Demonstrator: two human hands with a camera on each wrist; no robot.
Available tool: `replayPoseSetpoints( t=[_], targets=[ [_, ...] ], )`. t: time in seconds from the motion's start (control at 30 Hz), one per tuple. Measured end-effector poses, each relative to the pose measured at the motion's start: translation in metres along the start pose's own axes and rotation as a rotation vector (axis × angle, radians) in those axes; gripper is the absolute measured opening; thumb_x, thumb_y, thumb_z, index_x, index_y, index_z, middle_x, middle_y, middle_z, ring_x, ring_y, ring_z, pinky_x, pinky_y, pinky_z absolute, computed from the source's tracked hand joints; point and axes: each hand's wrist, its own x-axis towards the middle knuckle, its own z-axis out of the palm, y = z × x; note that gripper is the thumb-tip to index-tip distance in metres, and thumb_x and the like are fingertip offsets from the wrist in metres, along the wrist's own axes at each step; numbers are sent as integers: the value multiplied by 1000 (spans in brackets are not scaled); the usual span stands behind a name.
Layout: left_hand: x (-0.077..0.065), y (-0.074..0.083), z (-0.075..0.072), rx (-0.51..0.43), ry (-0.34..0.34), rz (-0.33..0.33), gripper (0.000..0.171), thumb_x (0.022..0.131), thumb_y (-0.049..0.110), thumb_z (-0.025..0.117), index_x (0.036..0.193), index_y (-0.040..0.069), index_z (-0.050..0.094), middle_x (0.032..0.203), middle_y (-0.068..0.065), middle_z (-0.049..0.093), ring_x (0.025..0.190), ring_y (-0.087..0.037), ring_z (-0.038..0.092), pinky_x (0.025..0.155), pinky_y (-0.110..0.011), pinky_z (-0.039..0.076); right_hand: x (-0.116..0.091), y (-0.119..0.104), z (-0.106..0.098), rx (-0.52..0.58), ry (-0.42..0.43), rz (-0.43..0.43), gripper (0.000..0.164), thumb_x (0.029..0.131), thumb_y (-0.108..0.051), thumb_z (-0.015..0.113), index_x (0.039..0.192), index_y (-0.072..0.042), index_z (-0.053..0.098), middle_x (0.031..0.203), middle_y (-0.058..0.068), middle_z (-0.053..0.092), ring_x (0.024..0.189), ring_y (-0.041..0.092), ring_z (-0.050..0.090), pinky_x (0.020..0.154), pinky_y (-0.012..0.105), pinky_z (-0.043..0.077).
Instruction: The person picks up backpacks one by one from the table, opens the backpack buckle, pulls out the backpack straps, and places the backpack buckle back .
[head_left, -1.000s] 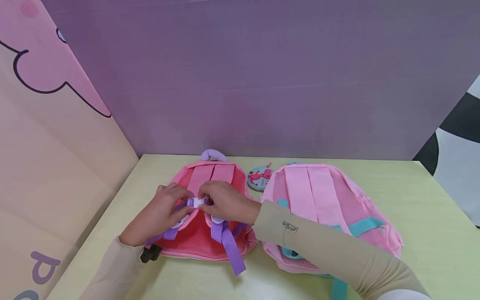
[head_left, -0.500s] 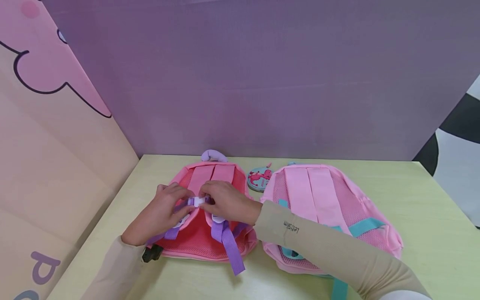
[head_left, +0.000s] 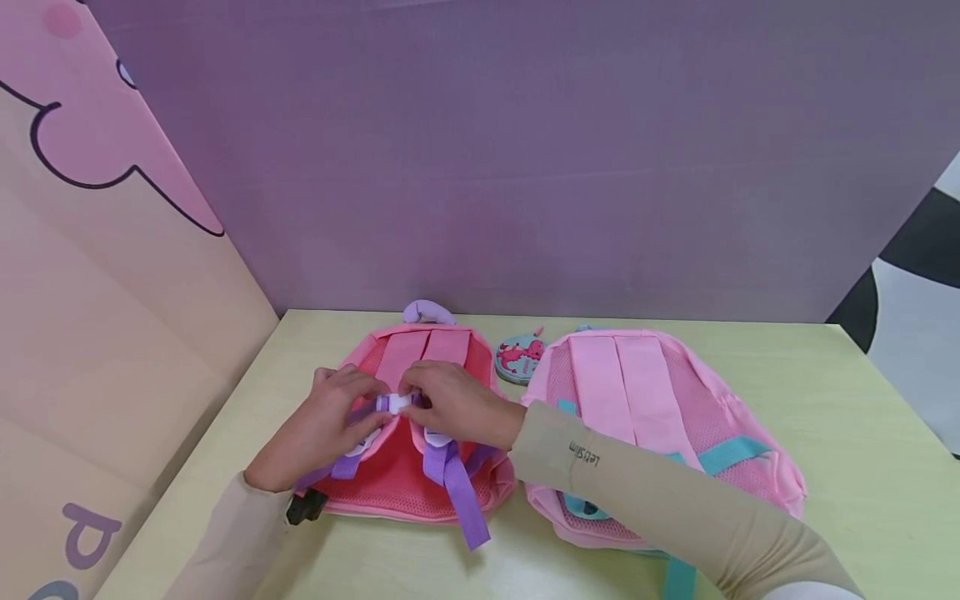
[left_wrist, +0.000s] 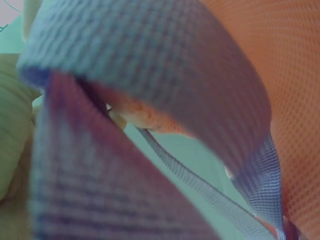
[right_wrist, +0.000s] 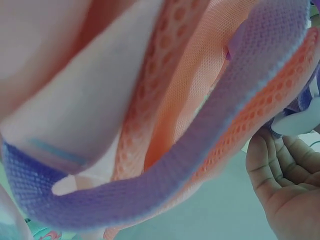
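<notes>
A coral-pink backpack (head_left: 405, 493) lies at the left of the table with its mesh back and shoulder straps facing up. Over its middle, my left hand (head_left: 326, 425) and right hand (head_left: 461, 408) meet at a small white buckle (head_left: 398, 404) on purple webbing. The left hand pinches the buckle's left end between thumb and fingers. On the other end, the right thumb and fingers pinch likewise. Loose purple webbing (head_left: 463, 504) hangs over the bag's front edge. Close up in the left wrist view, purple webbing (left_wrist: 150, 65) fills much of the frame; the right wrist view shows a purple strap (right_wrist: 200, 155).
A light-pink backpack (head_left: 600, 383) with teal straps lies to the right, under my right forearm. Between the bags, towards the back, is a small round teal case (head_left: 517, 358) with a pink picture. A purple panel (head_left: 555, 167) stands behind the table (head_left: 847, 400).
Both hands keep their pinch on the buckle and hardly move. The backpacks stay where they were; the whole head view shifts very slightly.
</notes>
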Motion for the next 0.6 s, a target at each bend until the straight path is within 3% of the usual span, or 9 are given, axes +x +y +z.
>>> replayPoseSetpoints(
  t=[0.27,0.6],
  targets=[
    [1,-1,0,15,22,-9,33,70,20,85,96,8,69,85,2,62,82,-11,55,80,-40,29,1,-1,0,-17,27,10,27,81,-17,76,106,-11,67,95,-2,63,82,8,54,71,15,46],
    [1,-3,3,17,57,23,31,69,16,85,94,7,69,84,1,63,80,-12,55,77,-42,29,-1,-1,1,-10,63,9,28,81,-17,76,107,-10,68,95,-1,64,82,8,55,71,16,47]
  ],
)
